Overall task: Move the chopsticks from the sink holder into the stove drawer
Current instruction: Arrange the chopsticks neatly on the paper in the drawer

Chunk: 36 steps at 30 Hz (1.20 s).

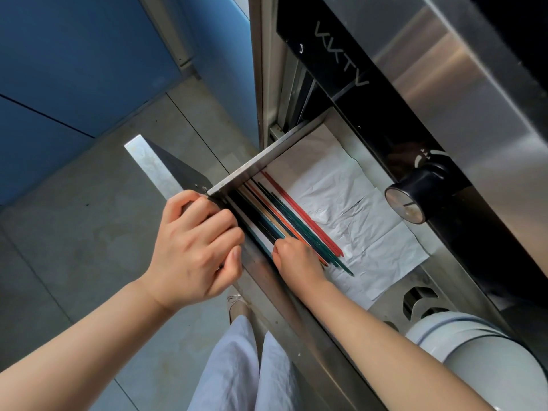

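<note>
The stove drawer (255, 163) stands pulled out, a steel box lined with white paper (355, 209). Several coloured chopsticks (299, 216), red, green, orange and dark, lie side by side along the drawer's front wall. My left hand (195, 247) is curled over the drawer's front panel and grips its top edge. Inside the drawer, my right hand (296, 259) rests on the near ends of the chopsticks, fingers bent down onto them. Whether those fingers pinch the sticks or only touch them is hidden by the back of the hand.
Above the drawer is the black stove front with a round black knob (412, 200). A white pot or bowl (474, 351) sits at the lower right. Grey floor tiles (89, 232) and blue cabinet doors (74, 69) fill the left. My light skirt (237, 366) hangs below.
</note>
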Each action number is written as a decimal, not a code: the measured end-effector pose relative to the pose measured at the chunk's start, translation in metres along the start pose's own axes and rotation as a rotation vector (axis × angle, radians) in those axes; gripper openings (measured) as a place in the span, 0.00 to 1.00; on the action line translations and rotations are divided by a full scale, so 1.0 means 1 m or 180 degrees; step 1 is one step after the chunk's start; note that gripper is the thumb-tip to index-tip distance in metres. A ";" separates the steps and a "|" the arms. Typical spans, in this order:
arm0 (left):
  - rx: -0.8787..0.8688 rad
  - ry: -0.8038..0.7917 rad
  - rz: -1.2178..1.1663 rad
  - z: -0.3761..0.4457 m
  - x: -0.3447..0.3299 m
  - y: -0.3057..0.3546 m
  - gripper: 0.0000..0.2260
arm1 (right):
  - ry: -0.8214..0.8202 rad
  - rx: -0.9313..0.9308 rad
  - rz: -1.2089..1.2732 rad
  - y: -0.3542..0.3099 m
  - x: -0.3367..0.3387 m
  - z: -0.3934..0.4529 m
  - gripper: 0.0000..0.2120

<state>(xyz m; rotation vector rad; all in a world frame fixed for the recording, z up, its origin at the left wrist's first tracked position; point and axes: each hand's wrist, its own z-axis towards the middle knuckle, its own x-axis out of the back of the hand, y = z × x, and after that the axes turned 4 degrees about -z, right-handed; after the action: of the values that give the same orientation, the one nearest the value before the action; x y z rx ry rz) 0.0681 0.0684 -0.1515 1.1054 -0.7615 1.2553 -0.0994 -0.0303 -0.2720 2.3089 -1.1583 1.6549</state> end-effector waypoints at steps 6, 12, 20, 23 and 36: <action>0.0005 -0.0002 0.0001 -0.001 0.000 0.000 0.19 | -0.0109 -0.0066 0.0161 -0.002 -0.001 0.002 0.12; -0.0005 -0.0017 0.0011 0.000 0.000 0.000 0.18 | -0.0025 -0.0106 0.0103 0.000 -0.002 0.001 0.10; 0.0011 -0.0009 0.0010 -0.001 0.000 0.000 0.19 | -0.0080 0.0072 -0.0060 -0.003 -0.004 0.000 0.10; -0.0001 -0.0006 0.0001 0.000 0.000 0.000 0.19 | -0.0082 0.0012 -0.0188 -0.006 -0.006 0.000 0.06; -0.0001 -0.0013 0.0021 0.000 0.001 0.000 0.19 | 0.0209 -0.0395 0.0248 0.021 0.016 0.004 0.06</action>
<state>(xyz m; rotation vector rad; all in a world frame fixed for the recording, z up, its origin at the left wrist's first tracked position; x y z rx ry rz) 0.0681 0.0685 -0.1508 1.1062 -0.7690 1.2589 -0.1071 -0.0555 -0.2680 2.1452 -1.3129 1.6202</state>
